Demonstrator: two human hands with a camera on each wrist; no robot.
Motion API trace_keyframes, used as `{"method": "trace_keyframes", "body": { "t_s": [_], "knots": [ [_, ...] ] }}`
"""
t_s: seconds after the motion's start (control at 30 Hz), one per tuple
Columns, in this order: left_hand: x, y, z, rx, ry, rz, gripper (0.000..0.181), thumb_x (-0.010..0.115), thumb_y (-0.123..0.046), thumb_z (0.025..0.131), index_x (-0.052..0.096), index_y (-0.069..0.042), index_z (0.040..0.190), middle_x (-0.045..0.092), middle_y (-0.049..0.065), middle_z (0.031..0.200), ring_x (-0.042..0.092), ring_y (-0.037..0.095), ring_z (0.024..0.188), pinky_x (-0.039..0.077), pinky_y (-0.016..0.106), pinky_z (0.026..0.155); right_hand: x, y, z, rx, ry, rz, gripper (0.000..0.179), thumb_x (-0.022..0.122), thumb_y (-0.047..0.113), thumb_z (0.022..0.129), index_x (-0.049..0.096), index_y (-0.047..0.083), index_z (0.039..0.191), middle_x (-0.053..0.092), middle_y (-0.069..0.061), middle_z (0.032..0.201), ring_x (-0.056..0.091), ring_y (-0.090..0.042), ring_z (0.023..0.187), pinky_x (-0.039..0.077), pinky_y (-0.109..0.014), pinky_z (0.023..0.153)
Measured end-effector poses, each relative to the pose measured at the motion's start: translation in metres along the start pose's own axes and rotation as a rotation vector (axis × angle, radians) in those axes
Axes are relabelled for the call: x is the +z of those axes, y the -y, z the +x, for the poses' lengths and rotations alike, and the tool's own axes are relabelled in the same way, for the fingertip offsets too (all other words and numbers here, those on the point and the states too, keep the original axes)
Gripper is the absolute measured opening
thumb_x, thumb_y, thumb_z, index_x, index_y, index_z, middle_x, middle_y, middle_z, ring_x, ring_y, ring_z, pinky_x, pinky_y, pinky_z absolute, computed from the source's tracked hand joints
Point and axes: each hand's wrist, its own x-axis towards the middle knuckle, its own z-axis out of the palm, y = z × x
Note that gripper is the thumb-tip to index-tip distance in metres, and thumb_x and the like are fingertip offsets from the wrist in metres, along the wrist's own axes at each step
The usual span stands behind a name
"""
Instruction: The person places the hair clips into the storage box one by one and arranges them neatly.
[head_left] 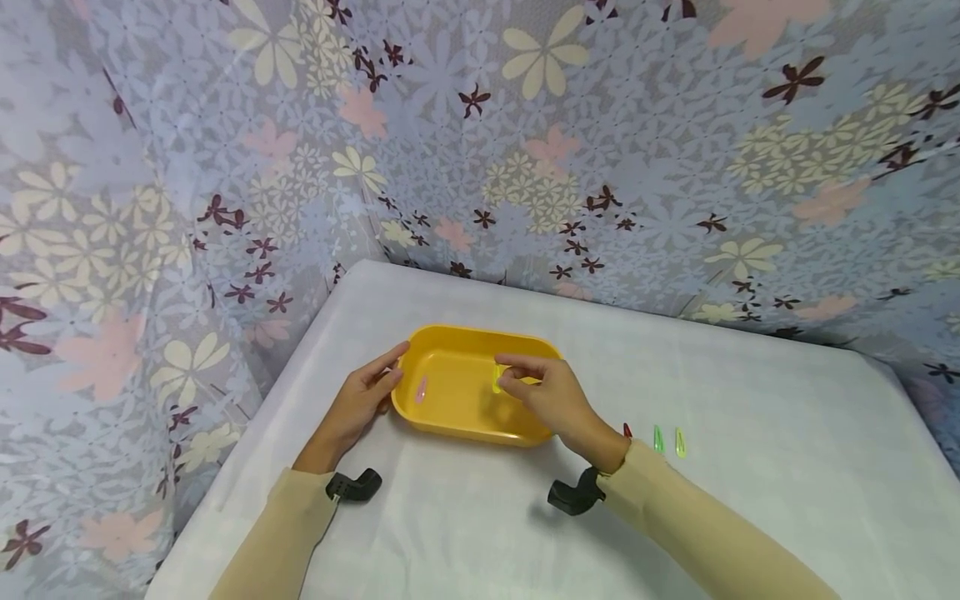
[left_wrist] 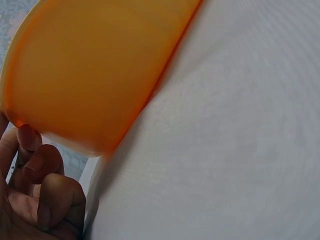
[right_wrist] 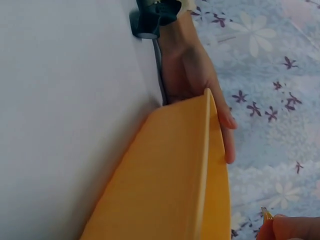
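A yellow plastic tub (head_left: pixel 457 430) stands on the white cloth, with a pink hair clip (head_left: pixel 422 389) lying inside at its left end. My left hand (head_left: pixel 360 404) holds the tub's left end, thumb and forefinger at the rim. In the left wrist view, the other fingers (left_wrist: pixel 60 200) curl below the tub's end. Over the right half of the tub, my right hand (head_left: pixel 557 402) pinches a yellow hair clip (head_left: pixel 497 379) between thumb and forefinger. The right wrist view shows this clip's tip (right_wrist: pixel 266 214) above the rim's level, apart from the tub.
Right of the tub, a red hair clip (head_left: pixel 627 430), partly hidden by the right wrist, a green hair clip (head_left: pixel 658 438) and another yellow hair clip (head_left: pixel 680 442) lie in a row on the white-covered table (head_left: pixel 780 467). Flowered fabric (head_left: pixel 465 167) hangs behind and at the left.
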Motion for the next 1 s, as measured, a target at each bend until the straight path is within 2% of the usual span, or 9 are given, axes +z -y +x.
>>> {"method": "trace_keyframes", "body": {
  "t_s": [0.13,0.33,0.57,0.8,1.0],
  "knots": [
    [-0.001,-0.001,0.001,0.011,0.003,0.001,0.051,0.062,-0.031,0.104,0.051,-0.017,0.152,0.049,0.012,0.111,0.040,0.014,0.063,0.036,0.022,0.055,0.013,0.004,0.011,0.036,0.023,0.007,0.036,0.075,0.014,0.095,0.071,0.011,0.130,0.070,-0.004,0.100,0.059,-0.022,0.092,0.041,-0.025,0.061],
    [-0.002,-0.001,0.001,-0.012,-0.003,-0.007,0.051,0.062,-0.032,0.104,0.051,-0.019,0.152,0.047,0.011,0.112,0.040,0.014,0.064,0.037,0.021,0.056,0.036,0.006,0.029,0.092,0.049,-0.031,0.031,0.077,0.017,0.094,0.075,0.017,0.124,0.069,-0.001,0.100,0.057,-0.021,0.089,0.042,-0.026,0.063],
    [0.000,0.000,0.001,-0.017,0.002,-0.009,0.050,0.061,-0.031,0.104,0.051,-0.021,0.152,0.048,0.011,0.112,0.041,0.014,0.063,0.037,0.021,0.056,0.056,0.003,0.043,0.121,0.086,-0.053,0.030,0.075,0.013,0.095,0.074,0.011,0.124,0.070,-0.002,0.097,0.059,-0.022,0.097,0.051,-0.028,0.080],
    [0.000,0.001,0.002,-0.016,0.014,-0.017,0.049,0.061,-0.029,0.105,0.052,-0.021,0.152,0.049,0.011,0.113,0.041,0.014,0.064,0.037,0.021,0.055,0.068,-0.002,0.050,0.128,0.137,-0.106,0.031,0.073,0.012,0.095,0.073,0.008,0.126,0.069,-0.002,0.095,0.058,-0.021,0.085,0.050,-0.026,0.071],
    [-0.002,0.001,0.003,-0.018,0.006,-0.019,0.050,0.062,-0.030,0.104,0.052,-0.021,0.152,0.049,0.011,0.113,0.041,0.014,0.064,0.037,0.021,0.056,0.076,-0.004,0.059,0.116,0.162,-0.161,0.030,0.073,0.011,0.095,0.073,0.007,0.125,0.069,-0.001,0.093,0.057,-0.020,0.083,0.048,-0.026,0.069]
  ]
}}
